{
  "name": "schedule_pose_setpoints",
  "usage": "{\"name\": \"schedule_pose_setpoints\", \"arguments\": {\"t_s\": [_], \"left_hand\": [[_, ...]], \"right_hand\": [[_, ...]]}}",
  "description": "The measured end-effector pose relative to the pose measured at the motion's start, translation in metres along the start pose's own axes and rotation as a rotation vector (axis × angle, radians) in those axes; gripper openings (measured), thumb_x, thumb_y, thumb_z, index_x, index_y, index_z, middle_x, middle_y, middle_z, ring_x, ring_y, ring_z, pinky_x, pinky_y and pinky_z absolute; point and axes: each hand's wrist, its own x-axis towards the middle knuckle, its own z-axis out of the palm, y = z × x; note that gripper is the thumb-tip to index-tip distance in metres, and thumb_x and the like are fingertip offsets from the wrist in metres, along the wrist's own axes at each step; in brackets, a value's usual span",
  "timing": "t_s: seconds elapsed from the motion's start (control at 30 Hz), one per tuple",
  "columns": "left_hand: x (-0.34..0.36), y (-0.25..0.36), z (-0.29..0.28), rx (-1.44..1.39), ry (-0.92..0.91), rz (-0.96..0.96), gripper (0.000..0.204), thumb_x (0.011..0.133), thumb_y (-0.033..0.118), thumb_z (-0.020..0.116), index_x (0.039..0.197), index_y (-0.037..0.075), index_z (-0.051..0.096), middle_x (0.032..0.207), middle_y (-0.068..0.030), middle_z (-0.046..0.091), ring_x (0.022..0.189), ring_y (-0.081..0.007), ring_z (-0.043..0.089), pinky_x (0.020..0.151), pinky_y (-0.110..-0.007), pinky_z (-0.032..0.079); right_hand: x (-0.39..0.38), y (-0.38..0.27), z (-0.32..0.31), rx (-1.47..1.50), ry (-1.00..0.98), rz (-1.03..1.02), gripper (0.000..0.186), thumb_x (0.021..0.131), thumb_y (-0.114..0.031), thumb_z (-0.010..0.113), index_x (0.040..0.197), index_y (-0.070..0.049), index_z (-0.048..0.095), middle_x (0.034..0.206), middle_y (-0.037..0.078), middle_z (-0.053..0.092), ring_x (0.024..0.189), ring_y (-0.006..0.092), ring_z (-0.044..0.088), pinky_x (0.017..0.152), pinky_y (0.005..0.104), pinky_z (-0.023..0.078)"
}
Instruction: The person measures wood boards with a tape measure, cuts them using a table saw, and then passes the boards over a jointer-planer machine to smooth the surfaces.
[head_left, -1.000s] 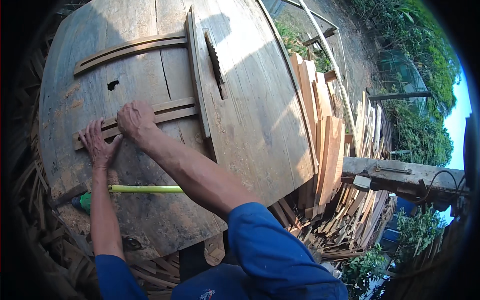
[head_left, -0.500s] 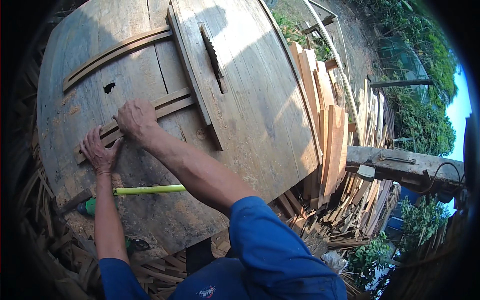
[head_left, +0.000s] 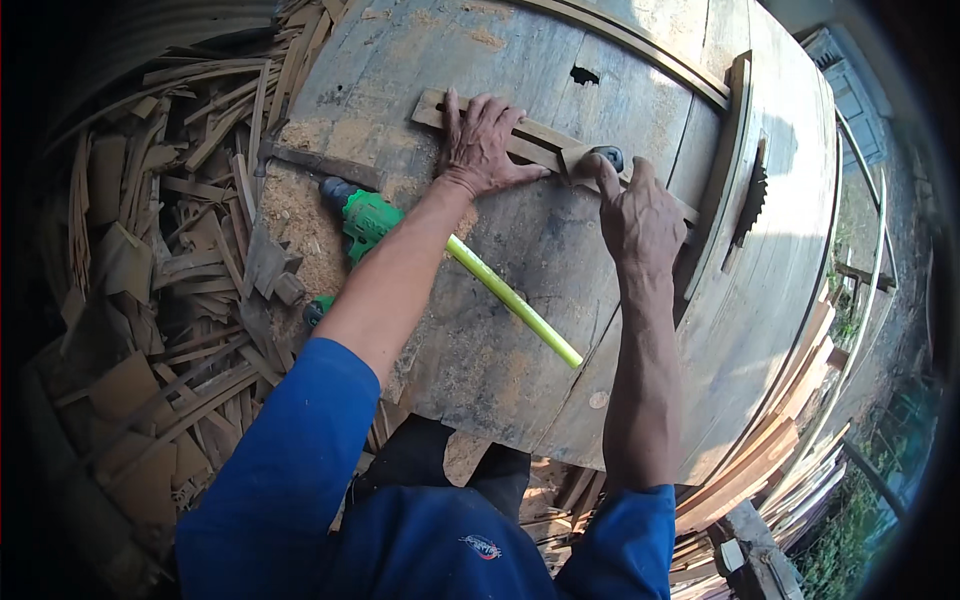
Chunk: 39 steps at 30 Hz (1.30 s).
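A slotted wooden bar (head_left: 540,132) lies across the plank tabletop, its right end reaching a wooden fence (head_left: 722,185). My left hand (head_left: 487,145) rests over the bar's left part, fingers spread and thumb stretched out. Toward its right end, my right hand (head_left: 643,220) has its fingers curled around a small dark rounded object (head_left: 612,154); its kind is unclear, and the fingertips are partly hidden. Below my left wrist lies a green cordless drill (head_left: 367,222), half covered by my forearm. A yellow-green stick (head_left: 520,308) lies beside that forearm.
A toothed saw blade (head_left: 752,205) rises through the tabletop just right of the fence. Another slotted bar (head_left: 640,45) lies farther back near a hole (head_left: 584,76). Scrap wood (head_left: 190,270) piles up left of the table; stacked boards (head_left: 745,465) stand at lower right.
The view has swung left, bringing the scrap pile and drill into fuller sight. My right hand has moved along the bar, away from my left hand, and now holds the dark rounded object.
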Motion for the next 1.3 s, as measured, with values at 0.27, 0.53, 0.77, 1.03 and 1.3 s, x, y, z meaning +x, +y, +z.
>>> {"name": "schedule_pose_setpoints", "arguments": {"t_s": [0.27,0.53,0.77,1.03,1.3], "left_hand": [[0.006,0.006,0.008,0.009,0.037,0.043,0.095,0.065,0.075,0.075,0.134,0.013,0.059,0.134,-0.0077,0.053,0.136,-0.0261,0.039,0.123,-0.064,0.003],[-0.005,-0.004,-0.01,-0.125,0.205,0.161,0.082,0.082,0.047,0.074,0.151,0.015,0.042,0.148,-0.0118,0.041,0.143,-0.0328,0.034,0.121,-0.061,0.016],[-0.046,0.125,-0.064,-0.439,0.268,0.357,0.061,0.091,0.025,0.068,0.144,0.006,0.047,0.142,-0.0171,0.049,0.133,-0.038,0.047,0.117,-0.048,0.034],[-0.097,0.297,-0.007,-0.738,-0.146,-0.009,0.079,0.092,0.037,0.07,0.149,-0.006,0.036,0.139,-0.0302,0.048,0.132,-0.0446,0.046,0.111,-0.049,0.039],[-0.095,0.374,0.075,-0.513,-0.014,-0.339,0.083,0.087,0.021,0.07,0.153,-0.007,0.026,0.148,-0.032,0.041,0.138,-0.0484,0.039,0.117,-0.052,0.032]], "right_hand": [[-0.276,0.073,0.076,-0.032,-0.272,-0.237,0.074,0.096,-0.039,0.062,0.153,-0.001,0.037,0.163,0.019,0.03,0.152,0.0385,0.026,0.123,0.0531,0.022],[-0.397,0.085,0.058,0.048,-0.323,-0.135,0.071,0.095,-0.035,0.061,0.152,0.001,0.038,0.161,0.022,0.033,0.152,0.0375,0.027,0.121,0.055,0.026],[-0.419,0.122,0.073,0.019,-0.202,-0.461,0.051,0.089,-0.022,0.058,0.137,-0.006,0.052,0.122,0.014,0.056,0.109,0.0284,0.057,0.09,0.0389,0.048],[-0.423,0.271,0.024,0.32,-0.262,-0.056,0.033,0.081,-0.006,0.058,0.114,-0.007,0.055,0.101,0.015,0.054,0.094,0.0374,0.062,0.077,0.0461,0.052],[-0.274,0.478,-0.007,0.191,0.172,-0.021,0.02,0.097,-0.015,0.06,0.117,-0.014,0.062,0.091,0.013,0.061,0.085,0.0351,0.062,0.069,0.0453,0.048]]}}
